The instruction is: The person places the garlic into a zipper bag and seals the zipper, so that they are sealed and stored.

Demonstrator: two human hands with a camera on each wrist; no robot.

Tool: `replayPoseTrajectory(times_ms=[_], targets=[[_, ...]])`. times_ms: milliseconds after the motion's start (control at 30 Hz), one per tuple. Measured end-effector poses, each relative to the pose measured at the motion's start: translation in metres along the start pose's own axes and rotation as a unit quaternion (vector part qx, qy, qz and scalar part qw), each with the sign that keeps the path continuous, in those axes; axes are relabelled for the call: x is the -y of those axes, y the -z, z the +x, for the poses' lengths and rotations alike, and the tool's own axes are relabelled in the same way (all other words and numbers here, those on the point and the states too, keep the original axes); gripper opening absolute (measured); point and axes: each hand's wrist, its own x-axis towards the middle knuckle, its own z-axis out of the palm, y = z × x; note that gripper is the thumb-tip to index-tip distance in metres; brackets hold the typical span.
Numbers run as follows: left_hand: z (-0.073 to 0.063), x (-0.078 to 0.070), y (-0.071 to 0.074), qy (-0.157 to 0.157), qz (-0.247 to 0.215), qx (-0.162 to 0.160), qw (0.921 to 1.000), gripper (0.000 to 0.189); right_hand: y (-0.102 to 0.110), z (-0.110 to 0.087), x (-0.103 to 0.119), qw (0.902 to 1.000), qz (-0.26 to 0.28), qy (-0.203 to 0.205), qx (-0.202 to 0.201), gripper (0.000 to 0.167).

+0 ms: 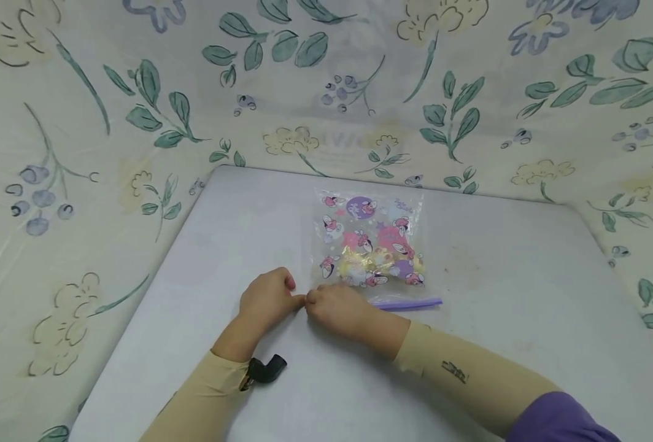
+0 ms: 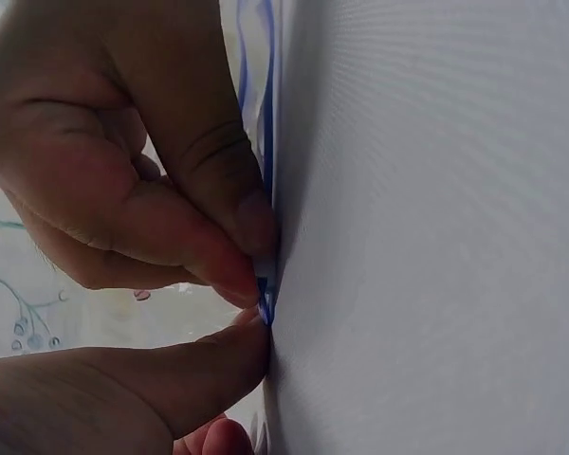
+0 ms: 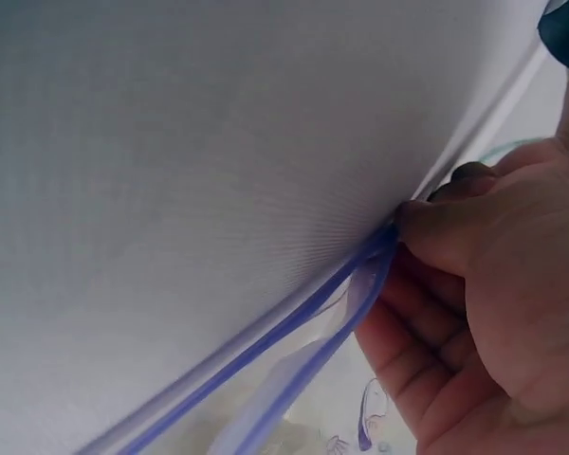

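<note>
A clear zip bag [image 1: 367,236] printed with pink cartoon figures lies on the table, yellowish pieces showing in its lower part. Its purple zip strip [image 1: 415,304] faces me; in the right wrist view the two purple edges [image 3: 299,389] stand apart, meeting at the corner. My right hand [image 1: 340,310] pinches the strip close to its left end between thumb and finger. Beside it, my left hand [image 1: 266,304] holds the very end of that corner, thumb tip against the strip and nearly touching the right fingertips. The left hand's other fingers are curled and partly hidden.
The white table [image 1: 503,294] extends around the bag, with small dark specks to its right. A flower-patterned cloth [image 1: 354,86] hangs behind and at both sides. A black curved device [image 1: 268,368] sits on the left wrist.
</note>
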Motion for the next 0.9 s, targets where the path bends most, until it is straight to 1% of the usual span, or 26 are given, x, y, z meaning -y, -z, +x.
replayPoseTrajectory(times_ms=[67,133,267,400,500,633,700,833,900], targets=[[0.000,-0.002,0.000,0.003,0.003,0.004,1.0000,0.037,0.000,-0.001,-0.001,0.9999,-0.009,0.005,-0.005,0.017],[0.000,-0.004,0.000,0.005,0.008,0.005,0.9999,0.037,0.000,-0.001,-0.001,1.0000,-0.004,0.002,-0.004,0.016],[-0.001,-0.008,0.001,0.007,0.014,0.007,0.9999,0.039,0.000,-0.002,-0.003,0.9996,0.022,-0.012,0.013,0.015],[-0.002,-0.011,0.001,0.010,0.015,0.016,0.9997,0.041,-0.001,-0.009,-0.005,0.9993,0.022,-0.015,0.026,0.012],[-0.002,-0.010,0.001,0.012,0.016,0.022,0.9996,0.042,-0.004,-0.018,-0.007,0.9998,0.013,-0.005,0.016,0.011],[-0.003,-0.008,0.003,0.010,0.014,0.023,0.9996,0.042,-0.008,-0.032,-0.010,0.9998,0.007,0.013,-0.011,0.015],[-0.004,-0.008,0.005,0.009,0.011,0.022,0.9997,0.042,-0.008,-0.037,-0.011,0.9996,0.001,0.020,-0.018,0.017],[-0.005,-0.007,0.005,0.009,0.005,0.021,0.9997,0.043,-0.009,-0.047,-0.015,0.9994,-0.010,0.024,-0.023,0.016],[-0.005,-0.007,0.004,0.010,0.003,0.024,0.9997,0.042,-0.011,-0.054,-0.018,0.9991,-0.012,0.024,-0.033,0.016]])
